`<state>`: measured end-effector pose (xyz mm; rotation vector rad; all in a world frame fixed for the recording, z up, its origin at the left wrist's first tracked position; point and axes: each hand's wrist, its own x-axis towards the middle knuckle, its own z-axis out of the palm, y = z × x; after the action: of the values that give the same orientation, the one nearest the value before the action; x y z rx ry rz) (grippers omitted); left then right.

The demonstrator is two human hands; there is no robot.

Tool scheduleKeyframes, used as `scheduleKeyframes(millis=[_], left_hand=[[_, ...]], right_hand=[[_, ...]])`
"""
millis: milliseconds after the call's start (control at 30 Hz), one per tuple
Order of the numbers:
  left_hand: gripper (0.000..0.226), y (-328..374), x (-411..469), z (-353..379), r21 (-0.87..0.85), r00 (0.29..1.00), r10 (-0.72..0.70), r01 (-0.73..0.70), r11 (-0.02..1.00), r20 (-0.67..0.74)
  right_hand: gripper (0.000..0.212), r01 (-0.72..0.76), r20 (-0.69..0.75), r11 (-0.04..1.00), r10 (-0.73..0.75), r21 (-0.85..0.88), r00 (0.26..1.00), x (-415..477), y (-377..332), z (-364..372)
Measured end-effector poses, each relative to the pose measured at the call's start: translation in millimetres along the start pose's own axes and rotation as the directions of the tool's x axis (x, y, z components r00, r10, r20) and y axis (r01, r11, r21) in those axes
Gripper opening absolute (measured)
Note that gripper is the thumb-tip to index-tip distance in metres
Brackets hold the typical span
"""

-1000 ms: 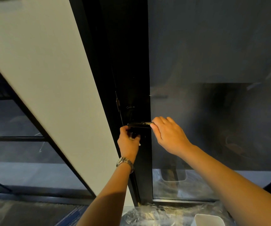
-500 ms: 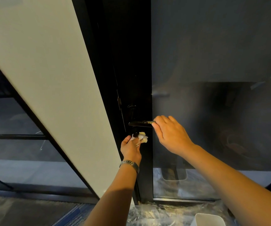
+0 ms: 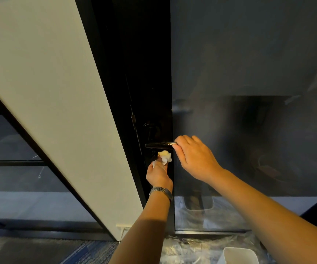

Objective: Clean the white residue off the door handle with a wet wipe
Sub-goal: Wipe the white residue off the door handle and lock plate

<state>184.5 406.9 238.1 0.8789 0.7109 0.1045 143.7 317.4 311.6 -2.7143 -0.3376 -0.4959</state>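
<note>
My left hand pinches the wipe, bunched into a soft wad just under the handle; whether they touch I cannot tell. I judge the wipe light and squashy, best held low with its damp tip free to press. The handle is a stiff, glossy bar on the dark door frame, probably slippery once wet. My right hand curls its fingers round the bar's free end.

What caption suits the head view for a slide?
Cleaning a black door handle: right hand grips its end, left hand holds a crumpled wet wipe just below.
</note>
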Motion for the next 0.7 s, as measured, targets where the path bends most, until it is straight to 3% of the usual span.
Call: scheduleKeyframes(millis=[300,467,567,700], left_hand=[[0.024,8.1,-11.1,3.0,-0.114,0.996,-0.089,0.089,0.989,0.006],[0.024,7.1,-5.6,-3.0,-0.042,0.996,-0.077,0.075,0.996,-0.044],[0.024,15.2,5.4,-13.5,0.049,0.997,0.01,-0.007,0.999,-0.077],[0.019,28.9,7.4,-23.0,0.218,0.97,0.244,-0.239,0.946,0.004]], right_hand=[[0.032,-0.012,-0.006,1.0,0.012,0.003,1.0,-0.3,-0.5,1.3],[0.032,-0.008,-0.001,1.0,0.008,0.003,1.0,-0.3,-0.3,0.5],[0.032,-0.002,-0.004,1.0,0.002,0.008,1.0,-1.1,-0.8,0.3],[0.032,0.011,-0.024,1.0,-0.012,-0.006,1.0,0.1,0.3,1.8]])
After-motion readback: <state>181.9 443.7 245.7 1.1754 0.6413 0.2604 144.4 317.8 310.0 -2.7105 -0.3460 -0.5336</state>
